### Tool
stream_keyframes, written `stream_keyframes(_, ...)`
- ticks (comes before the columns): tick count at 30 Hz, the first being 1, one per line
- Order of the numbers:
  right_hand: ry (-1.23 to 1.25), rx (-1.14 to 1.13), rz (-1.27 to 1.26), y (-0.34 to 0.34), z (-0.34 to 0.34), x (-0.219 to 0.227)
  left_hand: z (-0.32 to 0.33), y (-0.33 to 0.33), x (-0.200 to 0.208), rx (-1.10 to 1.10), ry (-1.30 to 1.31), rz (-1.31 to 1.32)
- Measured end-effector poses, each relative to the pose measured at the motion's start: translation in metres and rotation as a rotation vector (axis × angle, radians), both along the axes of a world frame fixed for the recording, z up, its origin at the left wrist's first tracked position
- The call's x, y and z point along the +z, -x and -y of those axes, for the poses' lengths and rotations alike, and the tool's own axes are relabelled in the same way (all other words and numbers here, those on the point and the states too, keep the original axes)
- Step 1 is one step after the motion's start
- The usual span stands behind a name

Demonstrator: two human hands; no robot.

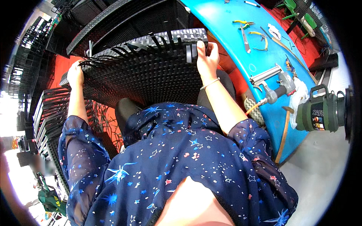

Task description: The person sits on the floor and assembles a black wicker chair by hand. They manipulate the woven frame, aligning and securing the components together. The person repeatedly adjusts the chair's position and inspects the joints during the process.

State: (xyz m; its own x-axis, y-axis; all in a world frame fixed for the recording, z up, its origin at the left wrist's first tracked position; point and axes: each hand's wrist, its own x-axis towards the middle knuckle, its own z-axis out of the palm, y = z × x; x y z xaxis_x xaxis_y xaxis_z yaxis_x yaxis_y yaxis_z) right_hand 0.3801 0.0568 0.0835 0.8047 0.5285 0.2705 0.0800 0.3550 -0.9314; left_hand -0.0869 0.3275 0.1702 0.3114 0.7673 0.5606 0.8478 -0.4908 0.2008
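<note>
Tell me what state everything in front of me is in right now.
Woven black panel: held in both hands, strip ends loose near its upper edge
Left hand: closed on its left edge
Right hand: closed on its right edge
Yellow-handled pliers nearer me: handles spread
Pneumatic tool: lying down, orange hose attached
Hammer: lying down
Plastic bag: crumpled

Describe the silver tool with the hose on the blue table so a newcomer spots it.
Find the blue table right of the right hand. Partway down it, between the yellow-handled pliers and the wooden-handled hammer, lies the silver tool. Its black grip and orange hose set it apart from both.
</note>
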Motion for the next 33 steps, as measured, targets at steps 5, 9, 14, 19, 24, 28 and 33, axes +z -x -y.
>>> stream_keyframes(5,-0.058,0.085,-0.101,-0.003,0.015,0.002,0.022,-0.011,-0.001,-0.01,-0.066,0.015)
stream_keyframes(9,-0.066,0.124,-0.061,-0.009,0.021,0.001,0.027,-0.012,0.003,-0.038,-0.05,0.035)
stream_keyframes(14,-0.151,0.256,-0.082,-0.018,0.027,0.0,0.013,0.0,0.002,-0.03,0.038,0.102)
stream_keyframes(19,-0.171,0.313,-0.097,-0.014,0.029,0.011,0.05,-0.036,0.042,-0.064,0.013,0.363)
stream_keyframes(24,-0.18,0.315,-0.087,-0.015,0.029,0.008,0.195,-0.173,0.107,-0.657,-0.487,0.137)
stream_keyframes(28,-0.202,0.309,-0.095,-0.019,0.023,0.001,0.263,-0.249,0.11,-0.942,-0.409,-0.085)
stream_keyframes(33,-0.198,0.362,-0.051,-0.019,0.018,-0.007,0.251,-0.305,0.077,-0.807,-0.152,-0.26)
